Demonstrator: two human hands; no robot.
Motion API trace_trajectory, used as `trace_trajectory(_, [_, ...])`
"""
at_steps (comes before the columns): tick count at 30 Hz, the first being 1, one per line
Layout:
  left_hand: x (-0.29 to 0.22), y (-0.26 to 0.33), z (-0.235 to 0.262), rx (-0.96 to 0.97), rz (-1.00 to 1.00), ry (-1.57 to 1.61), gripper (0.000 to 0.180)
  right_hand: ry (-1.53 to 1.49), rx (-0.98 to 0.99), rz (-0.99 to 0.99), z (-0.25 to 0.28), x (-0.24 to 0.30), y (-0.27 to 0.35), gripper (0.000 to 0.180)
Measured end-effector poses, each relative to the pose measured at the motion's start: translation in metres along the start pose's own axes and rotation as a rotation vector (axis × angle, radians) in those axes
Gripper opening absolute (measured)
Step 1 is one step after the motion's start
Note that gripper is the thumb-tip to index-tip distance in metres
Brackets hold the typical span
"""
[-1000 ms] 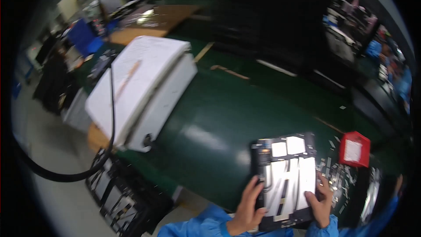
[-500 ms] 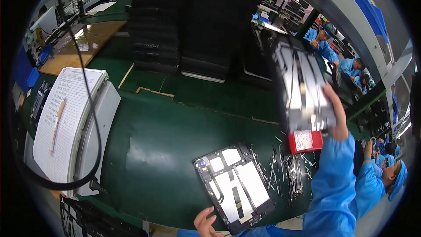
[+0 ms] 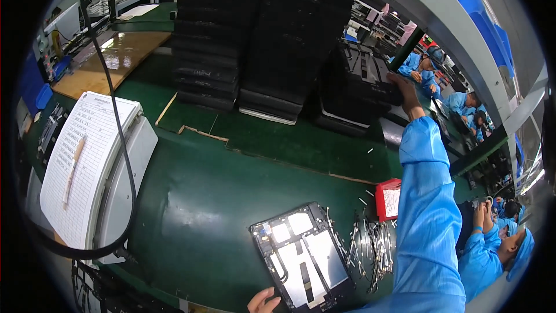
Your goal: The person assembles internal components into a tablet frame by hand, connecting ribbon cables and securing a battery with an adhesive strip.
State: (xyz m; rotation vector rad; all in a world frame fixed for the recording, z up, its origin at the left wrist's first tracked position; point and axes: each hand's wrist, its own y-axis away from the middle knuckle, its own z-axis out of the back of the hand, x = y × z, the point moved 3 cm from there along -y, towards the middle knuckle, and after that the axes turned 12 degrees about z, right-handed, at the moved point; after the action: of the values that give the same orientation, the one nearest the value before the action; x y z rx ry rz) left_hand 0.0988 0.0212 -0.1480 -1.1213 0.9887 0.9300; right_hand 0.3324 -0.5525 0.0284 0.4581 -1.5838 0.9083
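The right hand [image 3: 408,96] is resting at a stacked tablet [image 3: 364,65] (its grip cannot be told), seemingly a stacking step calling next for level release, while the left hand [image 3: 263,301] is waiting, fingers loosely parted, beside another tablet [image 3: 319,249].
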Motion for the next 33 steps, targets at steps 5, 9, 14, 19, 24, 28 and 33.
trace_trajectory(5, [-0.004,-0.002,-0.001,-0.032,0.005,0.081,0.048,0.068,0.025,-0.094,0.02,-0.026,0.004,0.029])
trace_trajectory(9, [-0.011,-0.005,0.0,-0.018,-0.017,0.028,0.047,-0.088,-0.164,-0.153,0.017,-0.034,0.019,0.036])
trace_trajectory(14, [-0.015,-0.006,-0.004,0.016,-0.019,-0.03,0.044,0.69,-0.128,0.288,0.014,0.048,0.07,0.034])
trace_trajectory(19, [0.0,-0.001,-0.008,-0.089,0.032,0.063,0.038,1.136,0.378,0.605,-0.047,0.124,0.234,0.025])
trace_trajectory(24, [-0.003,-0.001,-0.012,-0.068,0.009,-0.062,0.035,1.374,0.735,0.13,-0.017,0.066,0.395,0.023])
trace_trajectory(28, [-0.006,-0.002,-0.014,0.002,0.009,-0.071,0.039,1.287,0.616,0.108,-0.003,0.022,0.424,0.027])
trace_trajectory(33, [-0.013,-0.003,-0.018,-0.002,0.066,-0.085,0.043,1.291,0.771,-0.047,-0.007,0.0,0.402,0.034])
